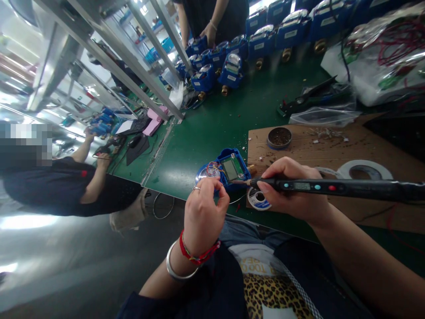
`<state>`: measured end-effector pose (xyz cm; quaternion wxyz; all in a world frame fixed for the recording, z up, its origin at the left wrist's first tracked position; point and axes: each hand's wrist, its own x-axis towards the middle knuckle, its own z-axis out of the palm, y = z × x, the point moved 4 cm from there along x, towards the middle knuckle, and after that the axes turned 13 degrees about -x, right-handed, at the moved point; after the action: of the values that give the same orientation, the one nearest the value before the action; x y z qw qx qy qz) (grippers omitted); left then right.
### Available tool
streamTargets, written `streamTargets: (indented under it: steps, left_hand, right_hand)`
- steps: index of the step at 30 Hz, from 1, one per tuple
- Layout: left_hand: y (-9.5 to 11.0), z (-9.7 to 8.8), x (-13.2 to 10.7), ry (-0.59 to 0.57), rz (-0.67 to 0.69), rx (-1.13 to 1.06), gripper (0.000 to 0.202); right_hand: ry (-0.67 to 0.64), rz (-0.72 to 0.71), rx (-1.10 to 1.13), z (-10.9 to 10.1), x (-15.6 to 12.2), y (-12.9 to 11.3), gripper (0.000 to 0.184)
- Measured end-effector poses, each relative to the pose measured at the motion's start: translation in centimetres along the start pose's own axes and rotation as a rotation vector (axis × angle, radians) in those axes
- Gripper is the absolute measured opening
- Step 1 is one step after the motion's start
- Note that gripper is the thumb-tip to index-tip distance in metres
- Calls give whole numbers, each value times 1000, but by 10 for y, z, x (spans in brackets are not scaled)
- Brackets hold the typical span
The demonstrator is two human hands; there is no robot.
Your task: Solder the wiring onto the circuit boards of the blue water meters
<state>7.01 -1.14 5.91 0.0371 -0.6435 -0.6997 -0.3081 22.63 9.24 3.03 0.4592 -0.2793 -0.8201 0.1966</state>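
Note:
My right hand (pixel 295 188) is wrapped round a black soldering iron (pixel 352 188) with a small display and coloured buttons. Its tip points left, at the lower edge of a green circuit board with a grey screen (pixel 230 169) in an open blue meter housing (pixel 246 170). Closed in a pinch, my left hand (pixel 206 204) is just left of the tip. A thin solder wire (pixel 237 200) runs from these fingers toward the solder spool (pixel 259 199); the fingertips partly hide it. Thin coloured wires (pixel 214 168) lead from the board to the round lid (pixel 202 173).
On the cardboard (pixel 299 155) are a round tin (pixel 279 137), a roll of white tape (pixel 365 170) and small white connectors (pixel 327 134). Several blue meters (pixel 230 71) line the back. Bagged parts (pixel 385 57) are at right. Co-workers (pixel 49 177) work at left and behind the meters.

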Motion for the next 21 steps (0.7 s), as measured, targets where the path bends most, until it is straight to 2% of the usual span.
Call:
streamTargets:
  steps: [21]
  left_hand:
    - [0, 3, 1, 2, 18, 27, 7]
  right_hand:
    - [-15, 0, -45, 1, -1, 0, 13]
